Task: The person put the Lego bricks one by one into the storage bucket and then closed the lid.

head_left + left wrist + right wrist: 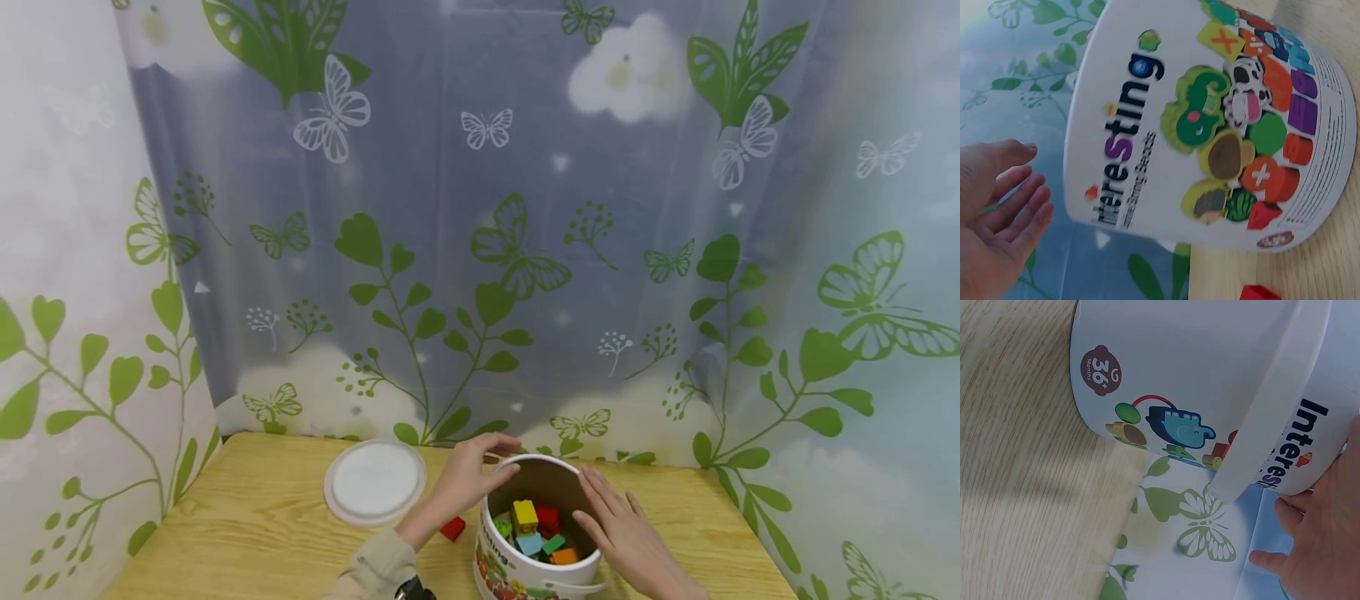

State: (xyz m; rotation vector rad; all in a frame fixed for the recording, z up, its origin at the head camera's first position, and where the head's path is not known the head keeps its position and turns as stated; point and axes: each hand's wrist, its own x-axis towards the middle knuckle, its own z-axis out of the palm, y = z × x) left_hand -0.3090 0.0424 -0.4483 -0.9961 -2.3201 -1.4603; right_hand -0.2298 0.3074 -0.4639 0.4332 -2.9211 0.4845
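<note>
A white bucket (540, 568) printed with "Interesting" and colourful pictures stands upright at the front of the table. Several coloured blocks lie inside, among them a yellow block (525, 517), a red block (548, 518), a light blue block (529, 544) and an orange block (565, 556). My left hand (474, 469) is at the bucket's far left rim, its fingers loosely bent and holding nothing in the left wrist view. On the opposite side, my right hand (628, 532) has extended fingers at the right rim. The white handle (1272, 406) hangs down the bucket's outside.
A round white lid (375, 481) lies flat on the wooden table, left of the bucket. Between lid and bucket sits a loose red block (453, 528). Patterned curtains (480, 333) with leaves and butterflies enclose the table's back and sides.
</note>
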